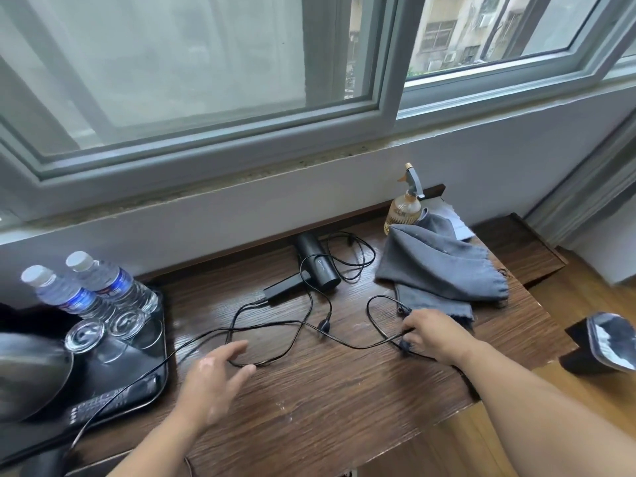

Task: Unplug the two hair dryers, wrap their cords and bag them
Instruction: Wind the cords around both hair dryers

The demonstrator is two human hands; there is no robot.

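Note:
A black hair dryer (315,266) lies on the wooden table (327,390) near the wall, handle pointing left. Its black cord (285,327) loops loosely over the tabletop, with a plug (324,327) lying in the middle. A grey cloth bag (440,266) is crumpled to the right of the dryer. My right hand (435,333) pinches the cord beside a second plug (405,346), just in front of the bag. My left hand (215,380) hovers with fingers spread over a loop of cord. Only one dryer is in view.
A black tray (151,376) at left holds two water bottles (96,287), upturned glasses (103,330) and a remote (113,401). A kettle (31,373) fills the left edge. An amber spray bottle (406,204) stands behind the bag. A dark object (602,342) sits off the table's right edge.

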